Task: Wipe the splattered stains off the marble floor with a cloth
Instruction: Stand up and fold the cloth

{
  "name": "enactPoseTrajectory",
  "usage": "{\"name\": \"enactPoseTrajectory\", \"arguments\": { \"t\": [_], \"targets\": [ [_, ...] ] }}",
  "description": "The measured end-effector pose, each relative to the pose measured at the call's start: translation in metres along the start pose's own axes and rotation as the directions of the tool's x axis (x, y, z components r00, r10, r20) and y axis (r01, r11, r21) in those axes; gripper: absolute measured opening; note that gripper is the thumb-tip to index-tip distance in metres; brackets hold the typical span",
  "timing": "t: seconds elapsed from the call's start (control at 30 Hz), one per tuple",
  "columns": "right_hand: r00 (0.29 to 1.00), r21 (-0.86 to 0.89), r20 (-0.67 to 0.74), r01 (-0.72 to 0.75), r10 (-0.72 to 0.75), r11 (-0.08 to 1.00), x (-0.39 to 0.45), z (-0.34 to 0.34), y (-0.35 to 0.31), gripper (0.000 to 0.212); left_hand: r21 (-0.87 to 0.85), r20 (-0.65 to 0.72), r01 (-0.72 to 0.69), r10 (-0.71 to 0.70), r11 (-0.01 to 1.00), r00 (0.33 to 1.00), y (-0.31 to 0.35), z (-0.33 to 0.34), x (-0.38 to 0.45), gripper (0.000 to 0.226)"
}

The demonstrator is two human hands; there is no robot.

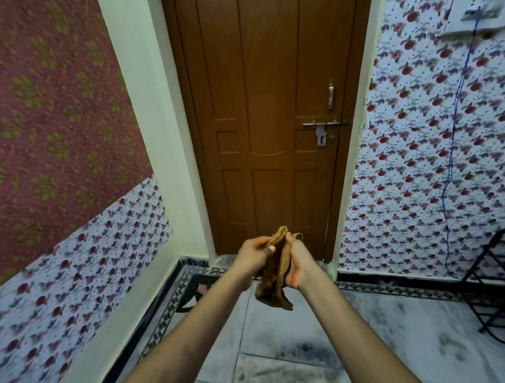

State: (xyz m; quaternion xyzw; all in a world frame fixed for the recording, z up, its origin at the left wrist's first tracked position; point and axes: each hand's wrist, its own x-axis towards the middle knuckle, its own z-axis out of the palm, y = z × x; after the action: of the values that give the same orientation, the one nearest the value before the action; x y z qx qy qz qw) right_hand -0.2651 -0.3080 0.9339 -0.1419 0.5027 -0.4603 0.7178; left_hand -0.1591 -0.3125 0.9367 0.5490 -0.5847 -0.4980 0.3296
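Both of my arms reach forward at chest height in front of a closed door. A crumpled brown cloth [275, 280] hangs between my hands, well above the floor. My left hand [255, 256] grips its upper left part with curled fingers. My right hand [297, 261] grips its right side, thumb on top. The white marble floor [382, 339] below carries dark grey smudges and splatter marks [299, 354] across several tiles.
A brown wooden door [271, 118] with a latch stands shut straight ahead. Floral-papered walls close in on both sides. A black metal rack [498, 284] stands on the floor at the right. A blue cable [456, 124] hangs down the right wall.
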Motion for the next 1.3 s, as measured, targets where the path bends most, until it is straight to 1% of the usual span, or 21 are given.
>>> {"name": "enactPoseTrajectory", "arguments": {
  "t": [0.1,0.17,0.2,0.27,0.3,0.4,0.43,0.5,0.57,0.63,0.7,0.77,0.8,0.87,0.93,1.0,1.07,1.2,1.3],
  "targets": [
    [0.998,0.092,0.061,-0.003,-0.002,0.996,-0.002,-0.002,-0.004,0.074,-0.05,0.011,0.028,-0.027,0.998,1.0,0.0,0.005,-0.003,0.02],
    [0.996,0.11,0.09,-0.009,-0.001,0.994,-0.003,-0.004,-0.004,0.082,-0.085,0.078,0.07,-0.064,0.994,0.995,0.0,0.007,-0.007,0.017],
    [0.996,0.094,0.089,-0.01,0.002,0.996,-0.003,-0.004,-0.003,0.085,-0.093,0.119,0.086,-0.075,0.992,0.99,-0.001,0.007,-0.008,0.024],
    [0.997,0.075,0.073,-0.007,0.002,0.997,-0.003,-0.005,-0.003,0.088,-0.115,0.156,0.108,-0.089,0.987,0.984,-0.004,0.008,-0.009,0.038],
    [0.997,0.07,0.083,-0.009,0.003,0.998,-0.004,-0.006,-0.003,0.088,-0.131,0.158,0.116,-0.094,0.985,0.983,-0.005,0.008,-0.01,0.039],
    [0.985,0.076,0.17,-0.023,0.009,0.997,-0.006,-0.011,-0.003,0.088,-0.164,0.158,0.154,-0.128,0.974,0.979,-0.008,0.004,-0.008,0.033],
    [0.977,0.072,0.211,-0.03,0.014,0.997,-0.006,-0.013,-0.003,0.088,-0.186,0.144,0.167,-0.141,0.968,0.979,-0.009,0.003,-0.007,0.03],
    [0.964,0.034,0.264,-0.03,0.019,0.999,-0.009,-0.016,-0.004,0.086,-0.242,0.074,0.183,-0.17,0.953,0.983,-0.01,0.004,-0.004,0.016],
    [0.964,-0.076,0.264,0.0,0.02,0.997,-0.011,-0.02,-0.008,0.078,-0.3,-0.009,0.214,-0.227,0.93,0.974,-0.009,0.003,-0.002,0.015],
    [0.988,-0.211,0.155,0.035,-0.002,0.977,-0.011,-0.027,-0.012,0.061,-0.367,-0.031,0.251,-0.281,0.896,0.959,-0.006,0.001,-0.001,0.02],
    [0.995,-0.302,0.015,0.097,-0.097,0.948,-0.006,-0.036,-0.01,0.052,-0.417,-0.025,0.285,-0.325,0.863,0.945,-0.003,-0.003,-0.002,0.021],
    [0.988,-0.269,-0.038,0.135,-0.151,0.954,-0.001,-0.04,-0.003,0.042,-0.459,-0.018,0.297,-0.343,0.837,0.939,0.0,-0.008,-0.002,0.015],
    [0.989,-0.226,-0.027,0.132,-0.142,0.965,0.001,-0.042,0.0,0.038,-0.478,-0.009,0.294,-0.339,0.828,0.941,0.002,-0.01,-0.001,0.016],
    [0.991,-0.074,0.068,0.123,-0.118,0.99,0.006,-0.047,0.009,0.044,-0.52,0.019,0.294,-0.334,0.802,0.942,0.006,-0.013,0.0,0.02],
    [0.977,0.06,0.171,0.119,-0.128,0.991,0.003,-0.048,0.015,0.043,-0.56,0.041,0.316,-0.355,0.766,0.934,0.006,-0.014,0.0,0.028],
    [0.963,0.11,0.225,0.128,-0.15,0.986,0.005,-0.051,0.021,0.042,-0.573,0.061,0.33,-0.362,0.75,0.93,0.001,-0.015,0.003,0.03],
    [0.963,0.115,0.214,0.139,-0.161,0.984,0.007,-0.051,0.024,0.042,-0.565,0.093,0.344,-0.357,0.75,0.93,-0.003,-0.013,0.002,0.028],
    [0.976,-0.015,0.139,0.175,-0.171,0.985,0.016,-0.052,0.025,0.04,-0.529,0.156,0.359,-0.328,0.769,0.932,-0.013,-0.011,0.0,0.031],
    [0.974,-0.061,0.108,0.205,-0.197,0.977,0.02,-0.055,0.029,0.037,-0.488,0.202,0.373,-0.314,0.789,0.928,-0.023,-0.011,0.0,0.042]
  ]
}}
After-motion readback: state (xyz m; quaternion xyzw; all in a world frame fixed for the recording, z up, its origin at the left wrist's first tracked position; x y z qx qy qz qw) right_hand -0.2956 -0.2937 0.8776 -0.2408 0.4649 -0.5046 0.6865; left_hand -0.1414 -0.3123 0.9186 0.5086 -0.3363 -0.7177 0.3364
